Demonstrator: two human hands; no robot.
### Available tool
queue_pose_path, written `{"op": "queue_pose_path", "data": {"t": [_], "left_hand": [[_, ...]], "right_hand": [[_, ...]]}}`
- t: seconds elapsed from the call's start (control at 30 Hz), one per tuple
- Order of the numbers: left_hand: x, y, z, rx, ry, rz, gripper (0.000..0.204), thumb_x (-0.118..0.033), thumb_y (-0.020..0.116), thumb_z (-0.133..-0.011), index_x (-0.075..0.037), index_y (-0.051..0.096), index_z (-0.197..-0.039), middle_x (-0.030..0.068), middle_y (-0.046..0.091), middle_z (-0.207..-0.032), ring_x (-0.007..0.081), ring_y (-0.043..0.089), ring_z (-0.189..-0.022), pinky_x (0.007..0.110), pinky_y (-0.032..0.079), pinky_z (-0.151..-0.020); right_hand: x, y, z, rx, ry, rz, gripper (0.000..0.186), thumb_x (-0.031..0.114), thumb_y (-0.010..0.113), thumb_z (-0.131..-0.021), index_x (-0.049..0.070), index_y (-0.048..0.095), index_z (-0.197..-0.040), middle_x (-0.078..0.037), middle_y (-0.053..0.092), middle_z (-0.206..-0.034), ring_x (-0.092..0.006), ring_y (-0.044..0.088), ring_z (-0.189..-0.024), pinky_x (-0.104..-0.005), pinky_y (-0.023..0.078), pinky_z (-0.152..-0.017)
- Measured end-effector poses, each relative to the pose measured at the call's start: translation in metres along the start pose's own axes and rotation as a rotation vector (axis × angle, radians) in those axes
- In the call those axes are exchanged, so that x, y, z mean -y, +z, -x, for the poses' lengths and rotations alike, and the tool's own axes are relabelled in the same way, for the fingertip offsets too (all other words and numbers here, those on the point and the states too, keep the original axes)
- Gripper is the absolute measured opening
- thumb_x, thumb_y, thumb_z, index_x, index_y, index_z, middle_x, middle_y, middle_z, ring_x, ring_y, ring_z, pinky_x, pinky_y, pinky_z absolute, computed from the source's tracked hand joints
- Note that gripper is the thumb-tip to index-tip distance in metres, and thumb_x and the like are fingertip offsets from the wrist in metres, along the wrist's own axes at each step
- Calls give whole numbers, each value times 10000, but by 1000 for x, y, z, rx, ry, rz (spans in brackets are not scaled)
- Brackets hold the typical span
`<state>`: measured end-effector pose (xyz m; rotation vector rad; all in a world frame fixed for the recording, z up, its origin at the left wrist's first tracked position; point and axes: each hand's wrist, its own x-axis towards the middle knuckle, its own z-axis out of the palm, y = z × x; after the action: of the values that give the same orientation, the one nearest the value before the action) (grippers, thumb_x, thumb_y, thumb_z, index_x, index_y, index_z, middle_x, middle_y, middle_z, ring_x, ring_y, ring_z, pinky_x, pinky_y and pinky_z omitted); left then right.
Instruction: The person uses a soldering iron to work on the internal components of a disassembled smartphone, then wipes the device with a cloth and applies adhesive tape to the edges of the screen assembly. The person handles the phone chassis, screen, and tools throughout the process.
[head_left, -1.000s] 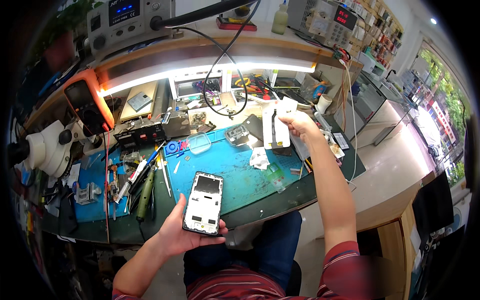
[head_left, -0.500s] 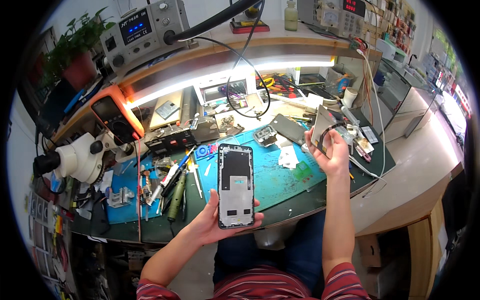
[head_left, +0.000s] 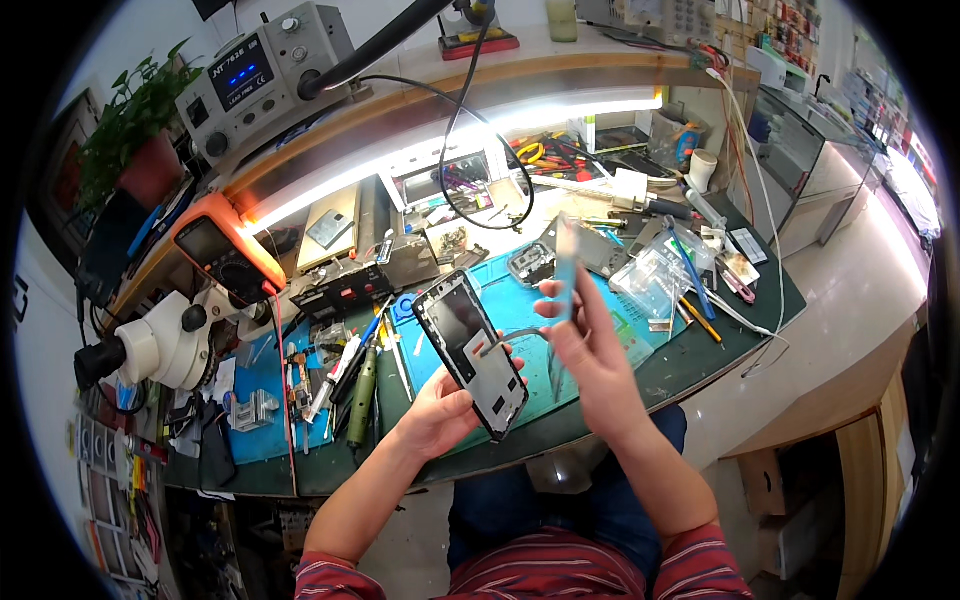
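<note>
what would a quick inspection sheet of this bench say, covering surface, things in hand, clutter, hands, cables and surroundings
Surface: blue mat on a dark table.
Things in hand: phone shell, tilted; thin flat piece, blurred, nearly edge-on; dark strip between them, attachment unclear.
Clutter: green tool among others left of the shell; clear bag and yellow pencil on the right.
Hands: left holds the shell; right holds the flat piece.
Cables: black loop over the bench; red lead at left; white cable at right.
Surroundings: microscope, orange-cased meter and potted plant at left.
</note>
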<state>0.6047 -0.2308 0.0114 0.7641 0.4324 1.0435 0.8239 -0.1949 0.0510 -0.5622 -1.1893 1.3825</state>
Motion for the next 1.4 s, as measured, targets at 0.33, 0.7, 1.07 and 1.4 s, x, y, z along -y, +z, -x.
{"op": "queue_pose_path", "data": {"t": [0.33, 0.7, 1.07, 1.4], "left_hand": [[1, -5, -1, -34, 118, -62, 1043, -318, 893, -857, -125, 255, -1658, 107, 468, -1581, 279, 471, -1473, 477, 376, -1220], [-2, 9, -1, 42, 112, -204, 1130, -358, 873, -872, -75, 148, -1692, 165, 314, -1701, 325, 352, -1559, 498, 293, -1276], [1, 0, 5, -118, 212, -48, 967, -516, 740, -948, -40, 253, -1635, 117, 523, -1435, 274, 560, -1312, 517, 467, -1133], [6, 5, 20, 97, 17, 251, 1158, -747, 654, -899, 65, 227, -1605, 184, 505, -1383, 298, 583, -1240, 502, 611, -912]], "right_hand": [[-7, 3, 15, 181, -201, 435, 804, 155, 856, -870, 38, 470, -1565, -151, 590, -1354, -253, 582, -1244, -366, 544, -976], [-5, 3, 18, 179, -238, 559, 822, 194, 907, -818, 42, 524, -1529, -153, 632, -1320, -261, 650, -1164, -362, 550, -978], [0, -20, 11, -149, 167, 150, 382, 239, 513, -1106, -34, 584, -1363, -113, 718, -1227, -154, 673, -1031, -293, 537, -884], [-29, -40, 3, 27, 72, 1412, 294, 339, 725, -932, 45, 712, -924, -141, 706, -897, -336, 716, -868, -461, 557, -735]]}}
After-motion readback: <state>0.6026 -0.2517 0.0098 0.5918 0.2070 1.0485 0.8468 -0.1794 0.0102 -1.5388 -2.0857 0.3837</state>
